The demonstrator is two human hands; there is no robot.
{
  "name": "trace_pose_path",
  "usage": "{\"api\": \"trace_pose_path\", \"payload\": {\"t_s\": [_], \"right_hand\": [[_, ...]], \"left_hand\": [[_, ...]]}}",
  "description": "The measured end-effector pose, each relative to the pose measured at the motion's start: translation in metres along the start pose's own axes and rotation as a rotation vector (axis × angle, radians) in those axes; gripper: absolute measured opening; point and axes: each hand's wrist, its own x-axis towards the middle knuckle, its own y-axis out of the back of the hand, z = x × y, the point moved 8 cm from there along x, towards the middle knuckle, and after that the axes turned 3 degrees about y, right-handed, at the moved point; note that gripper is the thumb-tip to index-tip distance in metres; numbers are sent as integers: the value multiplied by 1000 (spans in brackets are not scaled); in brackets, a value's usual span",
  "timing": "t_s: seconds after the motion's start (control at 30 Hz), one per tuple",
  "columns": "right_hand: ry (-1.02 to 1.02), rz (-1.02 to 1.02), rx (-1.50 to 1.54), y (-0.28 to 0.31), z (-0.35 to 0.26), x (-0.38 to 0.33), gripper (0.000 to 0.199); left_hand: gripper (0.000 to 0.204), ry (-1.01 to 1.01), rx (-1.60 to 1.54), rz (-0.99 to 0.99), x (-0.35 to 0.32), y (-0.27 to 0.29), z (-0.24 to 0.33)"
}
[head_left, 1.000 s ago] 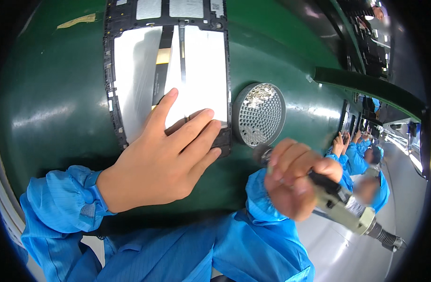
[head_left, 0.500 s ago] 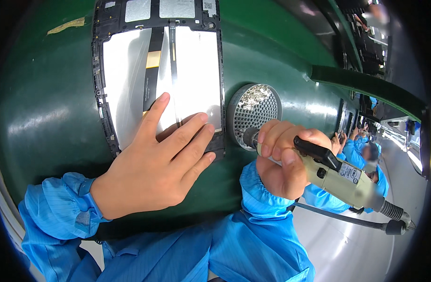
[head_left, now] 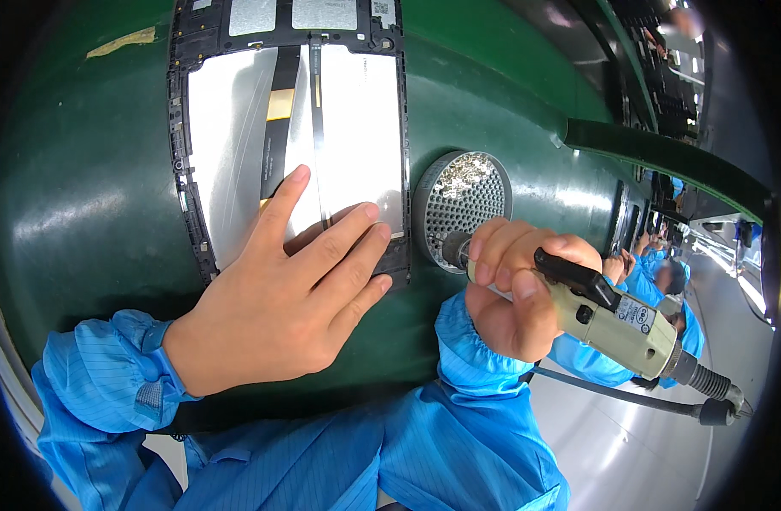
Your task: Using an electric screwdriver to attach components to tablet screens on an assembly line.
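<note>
An electric screwdriver is being held in the curled right grip, its tip over the screw tray ahead; a flat device is being touched beneath the wide-spread left grip.

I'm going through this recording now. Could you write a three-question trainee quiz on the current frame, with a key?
1. Where does the round holed tray sit in the picture, relative to the opened flat device? a) to its left; b) to its right; c) on top of it
2. True or false: the left hand is gripping the tray.
3. What tool is in the right hand?

Key:
1. b
2. False; it lies spread over the lower part of the device.
3. A pale power screwdriver with a black lever.
</note>
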Motion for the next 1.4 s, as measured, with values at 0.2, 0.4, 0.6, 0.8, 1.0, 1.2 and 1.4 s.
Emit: {"api": "trace_pose_path", "payload": {"t_s": [0.2,0.4,0.6,0.8,1.0,1.2,1.4], "right_hand": [[3,-28,21,-1,0,0,32],[113,5,-40,4,-40,3,39],[99,-96,14,-35,-50,-13,35],[46,-213,-49,-59,-37,-22,31],[23,-211,-37,-62,-34,-19,30],[45,-216,-30,-66,-30,-20,30],[43,-233,-35,-66,-29,-21,31]], "left_hand": [[21,0,1,-7,1,2,1],[15,13,-96,24,0,9,-1],[6,-14,-164,104,-3,18,-1],[6,-72,-191,126,-7,22,1],[6,-80,-178,78,-7,25,0],[5,-40,-207,139,-9,24,-2],[5,-68,-178,114,-10,23,-1]]}}
